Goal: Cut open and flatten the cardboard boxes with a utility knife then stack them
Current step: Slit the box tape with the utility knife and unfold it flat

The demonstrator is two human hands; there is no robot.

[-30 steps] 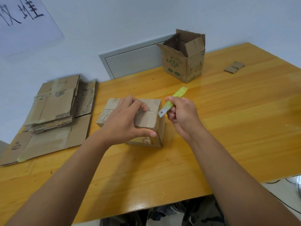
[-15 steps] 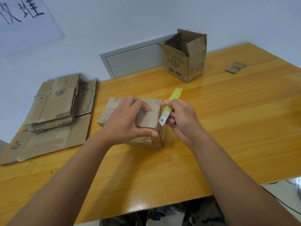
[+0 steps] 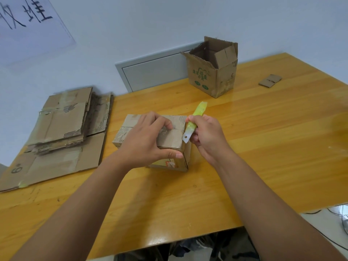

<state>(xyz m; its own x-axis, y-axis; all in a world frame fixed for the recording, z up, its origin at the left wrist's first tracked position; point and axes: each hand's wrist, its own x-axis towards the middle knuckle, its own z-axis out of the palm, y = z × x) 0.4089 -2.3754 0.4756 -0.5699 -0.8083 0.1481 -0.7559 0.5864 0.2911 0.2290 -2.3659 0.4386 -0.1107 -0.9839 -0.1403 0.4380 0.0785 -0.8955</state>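
1. Head view: we look down on a small sealed cardboard box (image 3: 170, 140) standing near the middle of the orange wooden surface (image 3: 263, 157), its top flaps closed and taped
2. Our left hand (image 3: 145, 142) lies over the box top, fingers curled over the far side and thumb pressed on the near right corner; this grip holds the box steady
3. Our right hand (image 3: 208, 136) is just right of the box, its grip closed round a yellow-green utility knife (image 3: 195, 119)
4. The knife is tilted, handle pointing up and away, its pale blade end (image 3: 186, 137) pointing down at the right top edge of the box; we cannot tell whether it touches the cardboard
5. A stack of flattened boxes (image 3: 62, 129) lies at the left of the surface, well apart from the sealed box, smaller sheets on top of a larger one
6. An open box (image 3: 212, 72) with green print stands upright at the far side, flaps raised
7. A small cardboard scrap (image 3: 270, 81) lies far right on the surface
8. Behind the surface, a grey panel (image 3: 154, 72) is set in the wall, and a white sheet with black characters (image 3: 28, 21) hangs upper left
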